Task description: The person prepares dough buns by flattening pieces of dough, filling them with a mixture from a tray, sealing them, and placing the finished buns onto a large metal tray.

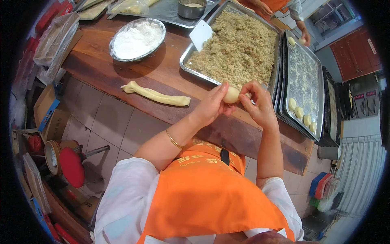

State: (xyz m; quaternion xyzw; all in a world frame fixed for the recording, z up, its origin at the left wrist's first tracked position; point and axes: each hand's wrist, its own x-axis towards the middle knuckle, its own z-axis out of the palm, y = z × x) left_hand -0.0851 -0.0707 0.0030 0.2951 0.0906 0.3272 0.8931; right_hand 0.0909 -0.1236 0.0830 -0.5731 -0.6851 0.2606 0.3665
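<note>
Over the near edge of the table, a pale, rounded dough ball (231,95) sits between my two hands. My left hand (214,105) cups it from the left, thumb on top. From the other side my right hand (261,106) pinches the ball's right end, fingers bent round it. A rope of dough (156,95) lies on the wood to the left. Just beyond my hands stands a metal tray (199,75) heaped with crumbly tan filling (239,46); a white scraper (200,35) rests at its left side.
A bowl of white flour (138,40) is at the far left of the wooden table (94,53). On the right, a stacked baking tray (306,75) carries several dough balls (299,112); a co-worker's hand (305,37) reaches its far end. A red stool (72,166) stands lower left.
</note>
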